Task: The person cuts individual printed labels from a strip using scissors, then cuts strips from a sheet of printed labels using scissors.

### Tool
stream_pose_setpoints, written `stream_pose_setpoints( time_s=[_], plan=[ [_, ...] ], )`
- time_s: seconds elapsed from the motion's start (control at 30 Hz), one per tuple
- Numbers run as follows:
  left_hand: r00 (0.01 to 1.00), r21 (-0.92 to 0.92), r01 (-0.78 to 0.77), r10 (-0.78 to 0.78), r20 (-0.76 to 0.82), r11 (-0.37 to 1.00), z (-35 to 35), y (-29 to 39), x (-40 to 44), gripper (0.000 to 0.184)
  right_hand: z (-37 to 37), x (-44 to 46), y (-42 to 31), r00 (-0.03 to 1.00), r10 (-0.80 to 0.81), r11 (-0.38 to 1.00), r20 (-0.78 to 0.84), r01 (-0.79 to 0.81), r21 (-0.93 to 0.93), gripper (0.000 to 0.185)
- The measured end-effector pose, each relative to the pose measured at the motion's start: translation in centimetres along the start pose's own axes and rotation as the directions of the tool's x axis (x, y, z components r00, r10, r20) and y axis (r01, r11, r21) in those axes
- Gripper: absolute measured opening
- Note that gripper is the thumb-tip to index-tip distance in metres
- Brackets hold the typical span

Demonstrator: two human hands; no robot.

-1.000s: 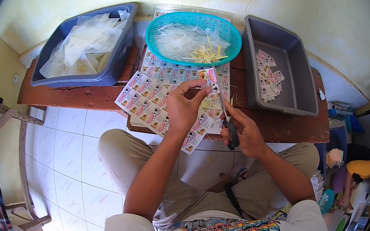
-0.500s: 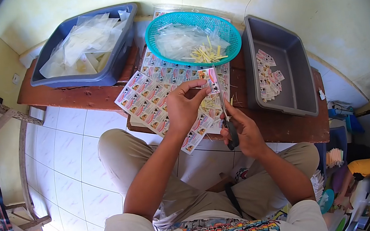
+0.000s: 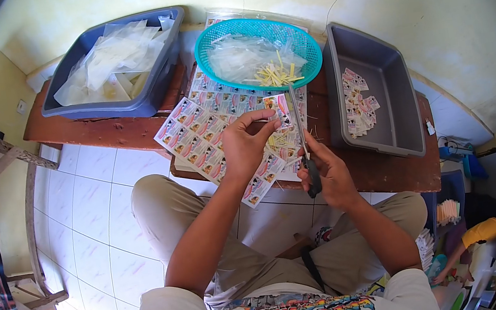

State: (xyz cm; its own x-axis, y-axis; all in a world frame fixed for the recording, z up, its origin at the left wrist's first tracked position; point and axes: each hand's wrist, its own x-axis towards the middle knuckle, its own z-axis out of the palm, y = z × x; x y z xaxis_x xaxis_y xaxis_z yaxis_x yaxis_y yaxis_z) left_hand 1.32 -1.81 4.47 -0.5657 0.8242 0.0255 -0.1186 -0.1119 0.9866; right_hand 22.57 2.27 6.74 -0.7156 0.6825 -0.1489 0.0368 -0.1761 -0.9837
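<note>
My left hand [image 3: 246,144] pinches a small printed label [image 3: 280,111] by its left side, between thumb and forefinger. My right hand [image 3: 330,172] is wrapped around the dark handles of a pair of scissors [image 3: 310,175]. The blades point away from me, just right of the label, with a narrow gap between blade and label; their exact opening is hard to make out. Beneath both hands lie printed label sheets [image 3: 194,134], with thin paper trimmings on them. Cut labels [image 3: 357,104] lie scattered in the grey bin [image 3: 388,81] to the right.
A turquoise basket [image 3: 211,74] holds clear plastic bags and yellowish strips. At left, a blue-grey tub [image 3: 154,95] is heaped with translucent bags. Both stand on the brown wooden bench [image 3: 93,135] against the wall. Another person [image 3: 487,229] is at the lower right.
The scissors have shifted slightly away from the label's right edge, and the label now shows clear of the blades. The other person's arm at lower right has moved.
</note>
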Motion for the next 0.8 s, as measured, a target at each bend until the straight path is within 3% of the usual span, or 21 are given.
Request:
stream_pose_setpoints(
  time_s=[0.27,0.33,0.37,0.43,0.53,0.67,0.8],
  plan=[
    [1.0,-0.01,0.016,-0.016,0.014,1.0,-0.2,0.4,-0.2,0.026,-1.1,0.2,-0.8,0.998,0.054,0.988,-0.025,-0.057,-0.144,0.084],
    [1.0,-0.023,0.003,-0.003,0.019,1.0,-0.3,0.2,-0.1,0.025,-1.6,0.5,-0.1,1.0,0.008,0.857,-0.03,-0.022,-0.514,0.086],
    [1.0,-0.021,0.004,-0.003,0.023,1.0,-0.3,0.2,-0.1,0.025,-1.7,0.6,-0.1,0.999,0.007,0.859,-0.033,-0.023,-0.512,0.086],
    [1.0,-0.005,0.005,-0.005,0.022,1.0,-0.2,0.3,-0.1,0.024,-1.7,0.6,-0.1,0.999,-0.013,0.641,-0.037,-0.021,-0.767,0.087],
    [1.0,-0.016,-0.005,0.006,0.028,1.0,-0.1,0.4,-0.2,0.024,-1.9,0.5,1.4,0.992,-0.124,0.57,-0.013,0.06,-0.82,0.083],
    [0.999,-0.005,-0.015,0.015,0.039,1.0,0.0,0.2,-0.2,0.023,-2.3,1.0,1.7,0.998,-0.057,0.577,-0.025,0.012,-0.817,0.079],
    [0.999,0.009,-0.016,0.016,0.044,1.0,0.0,0.2,-0.2,0.022,-2.5,1.4,2.6,0.997,-0.067,0.466,-0.035,0.0,-0.885,0.077]
  ],
)
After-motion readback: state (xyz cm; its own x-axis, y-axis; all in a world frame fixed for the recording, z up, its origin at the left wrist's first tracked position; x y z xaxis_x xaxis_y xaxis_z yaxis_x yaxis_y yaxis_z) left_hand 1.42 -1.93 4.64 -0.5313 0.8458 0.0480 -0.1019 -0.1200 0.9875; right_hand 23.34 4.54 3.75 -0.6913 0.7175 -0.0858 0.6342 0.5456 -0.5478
